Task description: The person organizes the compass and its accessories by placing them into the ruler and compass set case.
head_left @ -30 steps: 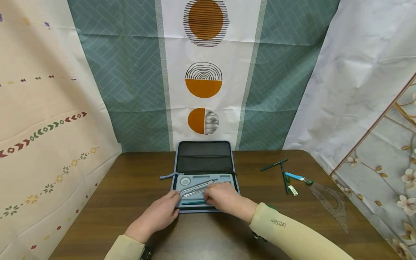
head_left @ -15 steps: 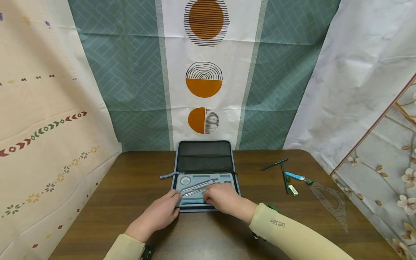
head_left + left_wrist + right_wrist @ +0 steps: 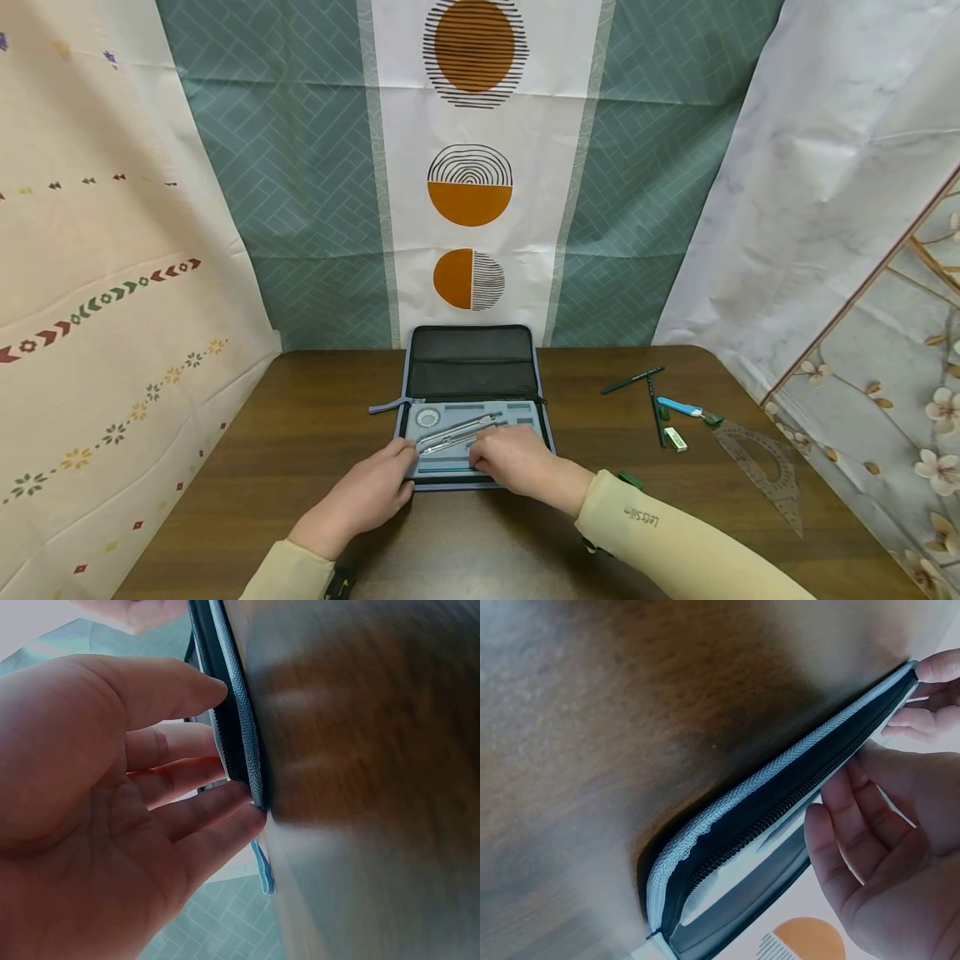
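A zipped drawing-set case [image 3: 549, 417] lies unfolded on the table, with a light-grey moulded tray [image 3: 450, 460] in its near half. Silver compasses [image 3: 457, 433] lie slantwise in the tray, right of a round clear dial [image 3: 427, 418]. Along the tray's near slot runs a slim dark-green pencil [image 3: 442, 470]. My right hand [image 3: 513, 454] is over its right end, fingers curled; their exact contact is hidden. At the case's left front corner rests my left hand [image 3: 378, 482]. In the left wrist view its loosely extended fingers [image 3: 225, 825] touch the edge.
Two dark pencils [image 3: 632, 381] cross on the table's right side. Around them lie a blue-and-white slim tool [image 3: 680, 407], a green-sleeved eraser [image 3: 676, 439] and a clear protractor [image 3: 787, 492]. A small green item [image 3: 630, 480] shows beside my right sleeve. Curtains hang behind.
The pencil's left part has gone from slightly tilted to flat along the near slot. My right hand has shifted very slightly; the left hand stays at the corner.
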`<action>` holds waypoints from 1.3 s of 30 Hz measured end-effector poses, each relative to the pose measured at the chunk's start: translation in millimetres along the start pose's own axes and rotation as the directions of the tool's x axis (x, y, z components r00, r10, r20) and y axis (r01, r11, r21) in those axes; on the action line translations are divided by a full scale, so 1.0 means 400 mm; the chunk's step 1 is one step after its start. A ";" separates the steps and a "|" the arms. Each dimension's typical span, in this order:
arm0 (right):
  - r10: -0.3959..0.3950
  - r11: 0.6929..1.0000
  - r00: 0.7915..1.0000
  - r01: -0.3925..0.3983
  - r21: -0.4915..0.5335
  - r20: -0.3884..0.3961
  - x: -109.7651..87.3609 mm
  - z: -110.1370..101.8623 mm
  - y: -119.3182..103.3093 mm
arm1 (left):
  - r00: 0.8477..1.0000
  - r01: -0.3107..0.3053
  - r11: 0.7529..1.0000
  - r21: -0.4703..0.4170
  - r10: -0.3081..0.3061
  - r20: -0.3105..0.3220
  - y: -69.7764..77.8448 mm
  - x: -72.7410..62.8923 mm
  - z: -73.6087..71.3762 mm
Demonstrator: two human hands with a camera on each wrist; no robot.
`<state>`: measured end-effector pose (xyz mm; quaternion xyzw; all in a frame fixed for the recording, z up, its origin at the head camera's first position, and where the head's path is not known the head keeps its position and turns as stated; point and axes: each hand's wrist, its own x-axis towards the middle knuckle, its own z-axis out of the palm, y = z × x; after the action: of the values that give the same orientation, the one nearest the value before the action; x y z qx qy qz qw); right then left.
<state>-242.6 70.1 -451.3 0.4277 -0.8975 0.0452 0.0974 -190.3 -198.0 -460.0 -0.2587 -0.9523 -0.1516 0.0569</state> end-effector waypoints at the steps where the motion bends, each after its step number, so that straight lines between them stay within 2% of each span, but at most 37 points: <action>1: 0.003 1.000 1.000 -0.003 0.003 0.004 0.000 0.000 0.000 | 1.000 0.002 1.000 0.000 -0.002 0.001 0.000 0.000 0.000; 10: 0.018 1.000 1.000 -0.019 0.010 0.019 0.000 -0.006 -0.004 | 0.999 0.034 0.999 -0.016 -0.033 0.027 0.004 0.002 -0.003; 21: -0.003 1.000 1.000 0.003 0.016 -0.014 -0.005 -0.004 0.001 | 1.000 -0.004 1.000 -0.005 0.004 0.002 0.000 0.000 -0.001; 29: 0.006 1.000 1.000 -0.006 0.029 -0.028 -0.016 -0.014 0.009 | 1.000 0.003 1.000 -0.011 -0.003 0.006 0.000 0.001 0.000; 39: 0.049 0.997 0.993 -0.042 0.065 -0.110 -0.050 -0.041 0.051 | 1.000 -0.008 1.000 0.000 0.008 -0.010 -0.003 -0.002 0.002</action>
<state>-243.8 100.6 -439.5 0.4068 -0.8983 0.0993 0.1331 -190.3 -199.0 -461.3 -0.2618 -0.9510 -0.1525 0.0624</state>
